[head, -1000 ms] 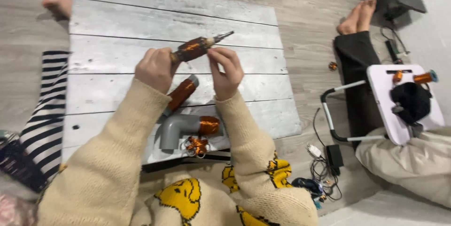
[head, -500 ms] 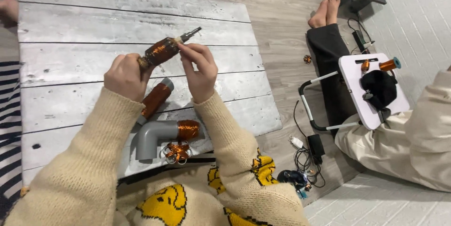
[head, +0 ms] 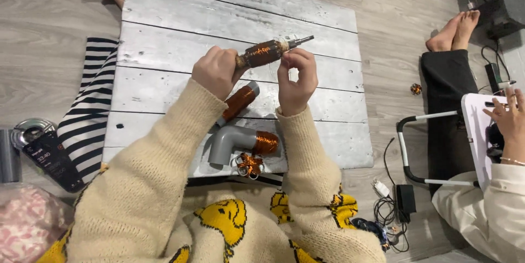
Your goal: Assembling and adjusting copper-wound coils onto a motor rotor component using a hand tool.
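Note:
I hold a short rod wound with copper wire point(head: 263, 52), a metal shaft sticking out at its right end, above a grey plank board point(head: 180, 17). My left hand point(head: 216, 70) grips its left end. My right hand point(head: 297, 74) pinches near its right end, at pale twine wrapped there. Under my hands lies a second copper-wound cylinder point(head: 239, 103) with a grey cap. Closer to me sits a grey elbow pipe point(head: 229, 144) with copper wire wound on one end, and a loose tangle of copper wire point(head: 249, 164) lies beside it.
A phone point(head: 52, 159) and round metal object lie on the floor at left, by a striped cloth point(head: 90, 115). At right another person sits with bare feet point(head: 456, 30), a hand on a white lap table point(head: 481, 132). Cables and a charger point(head: 404, 200) lie nearby.
The view has shifted, so the board and my hands sit further right in the frame. My hands still hold the wound rod; my right fingers have shifted along its right end.

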